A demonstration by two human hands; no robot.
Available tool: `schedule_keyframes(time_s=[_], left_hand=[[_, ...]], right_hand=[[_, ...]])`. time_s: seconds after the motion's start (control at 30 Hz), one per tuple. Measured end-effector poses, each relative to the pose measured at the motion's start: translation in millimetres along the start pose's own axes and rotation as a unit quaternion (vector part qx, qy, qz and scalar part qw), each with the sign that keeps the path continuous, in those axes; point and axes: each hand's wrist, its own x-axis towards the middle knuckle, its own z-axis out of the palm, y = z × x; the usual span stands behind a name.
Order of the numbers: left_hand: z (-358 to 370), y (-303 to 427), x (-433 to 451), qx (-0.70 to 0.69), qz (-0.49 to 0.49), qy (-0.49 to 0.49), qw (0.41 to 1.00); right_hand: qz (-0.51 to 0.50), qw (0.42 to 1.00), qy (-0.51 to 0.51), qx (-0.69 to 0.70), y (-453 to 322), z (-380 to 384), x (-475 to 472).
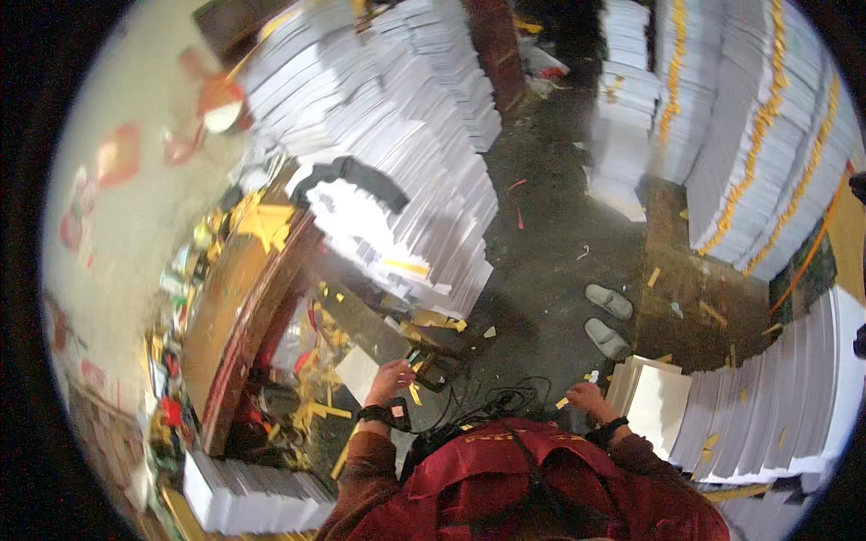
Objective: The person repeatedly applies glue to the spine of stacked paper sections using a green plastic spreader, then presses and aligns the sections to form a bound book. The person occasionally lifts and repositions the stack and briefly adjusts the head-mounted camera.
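My left hand (391, 382) is over the cluttered floor, its fingers partly curled. A narrow yellow strip (415, 393) lies at its fingertips; whether the fingers grip it cannot be told. Close behind that hand is a sheet of pale card (357, 373). My right hand (587, 397) is to the right of my body, beside a stack of paper sheets (655, 406). A small yellow strip (562, 403) sticks out from its fingertips, seemingly pinched. Black cables (497, 400) lie coiled between both hands.
Tall paper stacks (440, 189) rise ahead, with a dark cloth (352, 177) on top. More stacks (734, 128) stand at right. Grey slippers (609, 302) are on the dark floor (541, 250). A wooden bench (233, 324) and yellow scraps (314, 406) are at left.
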Motion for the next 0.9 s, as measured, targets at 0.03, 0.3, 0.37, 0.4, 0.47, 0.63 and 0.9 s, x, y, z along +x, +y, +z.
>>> schedule_keyframes(time_s=[0.03, 0.3, 0.37, 0.4, 0.47, 0.63, 0.9], left_hand=[[-22.7, -11.8, -4.6, -0.07, 0.084, 0.0, 0.994], [-227.4, -196.9, -80.7, -0.17, -0.058, 0.203, 0.962], [-250.6, -260.4, -135.4, -0.228, -0.132, 0.223, 0.939], [-268.0, -294.9, -164.0, 0.057, -0.093, 0.221, 0.969], [-291.8, -362.0, -211.9, 0.172, -0.059, 0.211, 0.961], [-367.2, -485.5, -266.5, -0.307, -0.174, 0.414, 0.839], [-350.7, -510.4, -337.3, -0.545, -0.187, 0.428, 0.697]], right_hand=[[0.007, 0.999, -0.036, 0.012, -10.1, 13.0, 8.1], [-0.05, 0.97, -0.093, -0.221, -130.9, 130.3, 33.9], [-0.12, 0.975, -0.009, -0.187, -158.4, 163.6, 19.7], [-0.133, 0.976, -0.029, -0.167, -176.7, 182.7, 18.6], [-0.039, 0.995, -0.091, 0.009, -209.5, 223.6, 18.5], [-0.073, 0.989, -0.116, -0.062, -294.1, 348.6, 58.4], [-0.268, 0.928, -0.141, -0.215, -368.9, 462.3, 114.5]])
